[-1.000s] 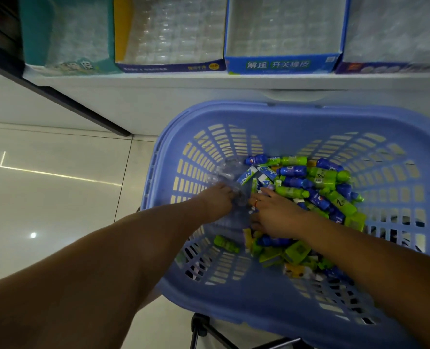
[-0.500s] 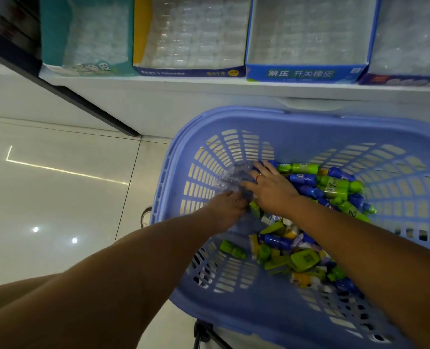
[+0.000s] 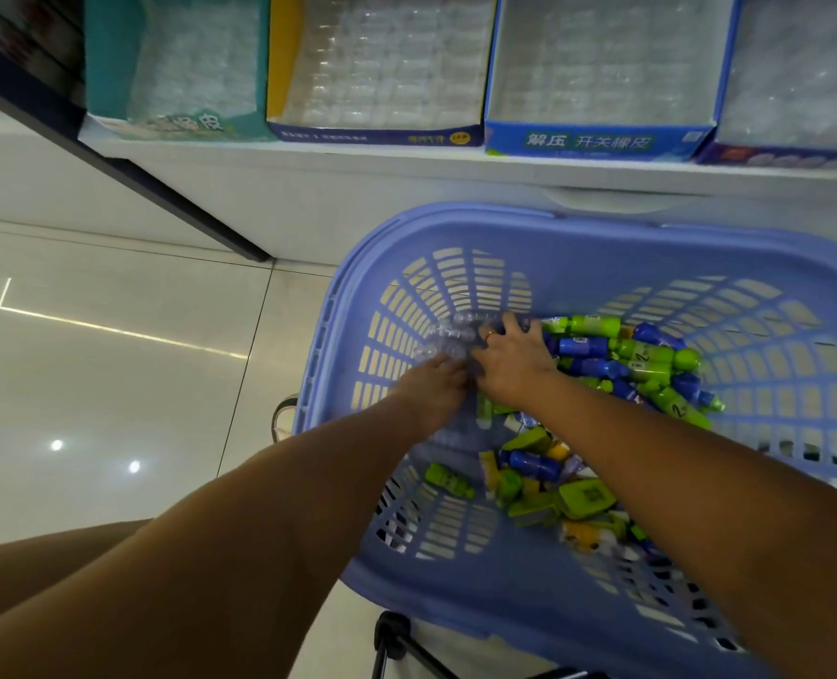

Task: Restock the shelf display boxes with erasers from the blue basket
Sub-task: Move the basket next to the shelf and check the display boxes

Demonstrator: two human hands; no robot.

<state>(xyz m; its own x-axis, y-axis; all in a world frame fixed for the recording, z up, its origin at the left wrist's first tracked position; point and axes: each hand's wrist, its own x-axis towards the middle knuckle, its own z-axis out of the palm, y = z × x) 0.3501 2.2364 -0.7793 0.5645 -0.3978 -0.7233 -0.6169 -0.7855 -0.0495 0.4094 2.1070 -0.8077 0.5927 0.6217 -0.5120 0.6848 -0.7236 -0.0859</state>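
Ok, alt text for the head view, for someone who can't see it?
Left hand and right hand reach into the blue basket, touching a clear plastic tray beside green and blue erasers. Display boxes above show no erasers.

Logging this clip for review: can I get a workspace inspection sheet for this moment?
Surface: blue basket, dark stand legs beneath, over glossy tiled floor.
Job's things: green, blue and yellow erasers heaped in the basket; four display boxes above, no erasers seen inside.
Clutter: clear plastic tray in the basket.
Grips: left hand and right hand both on the clear tray; right fingers spread.
Cables: nothing seen.
Surroundings: white shelf under the boxes.
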